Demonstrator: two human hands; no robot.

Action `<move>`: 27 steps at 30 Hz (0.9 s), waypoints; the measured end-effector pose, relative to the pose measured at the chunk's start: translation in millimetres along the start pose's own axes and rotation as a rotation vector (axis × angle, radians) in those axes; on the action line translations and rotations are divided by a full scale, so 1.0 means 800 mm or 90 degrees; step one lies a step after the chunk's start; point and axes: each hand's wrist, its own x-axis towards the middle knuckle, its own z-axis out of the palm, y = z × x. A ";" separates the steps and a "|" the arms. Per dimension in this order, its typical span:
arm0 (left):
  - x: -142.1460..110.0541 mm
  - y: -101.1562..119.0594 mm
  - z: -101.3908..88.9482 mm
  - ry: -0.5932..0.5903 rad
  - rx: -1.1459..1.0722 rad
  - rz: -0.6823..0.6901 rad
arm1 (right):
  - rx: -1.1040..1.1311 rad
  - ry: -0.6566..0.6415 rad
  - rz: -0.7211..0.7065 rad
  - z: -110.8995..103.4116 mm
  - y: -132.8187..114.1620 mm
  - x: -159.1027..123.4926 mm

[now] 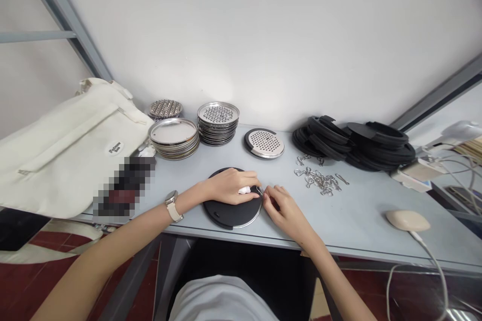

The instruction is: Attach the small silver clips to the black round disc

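Observation:
A round black disc with a metal rim lies flat on the grey table in front of me. My left hand rests on top of it, fingers curled and pressed together at its right edge; a fingertip looks wrapped in white. My right hand meets it there, fingers pinched on a small metal clip at the disc's rim. A watch sits on my left wrist.
Several loose metal clips lie right of the disc. Behind stand stacks of metal plates, perforated metal discs, one assembled disc and black rings. A white bag is left; a mouse right.

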 end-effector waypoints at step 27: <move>0.003 0.006 -0.005 -0.006 0.006 -0.042 | 0.036 -0.053 -0.003 -0.007 -0.003 0.001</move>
